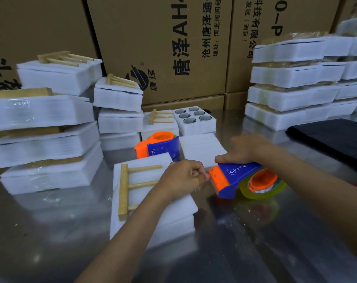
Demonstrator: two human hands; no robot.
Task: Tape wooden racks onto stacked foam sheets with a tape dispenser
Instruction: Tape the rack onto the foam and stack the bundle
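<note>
Your right hand [241, 149] grips one blue-and-orange tape dispenser [237, 179]; your left hand [182, 177] pinches at its orange mouth. A second blue-and-orange dispenser [157, 145] sits behind.

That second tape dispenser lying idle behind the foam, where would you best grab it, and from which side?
Probably by the blue body, coming down from above. The idle tape dispenser lies flat on the table with its orange hub facing up. Its orange cutter end points left, so fingers should stay clear of that edge and close across the blue sides.
</note>
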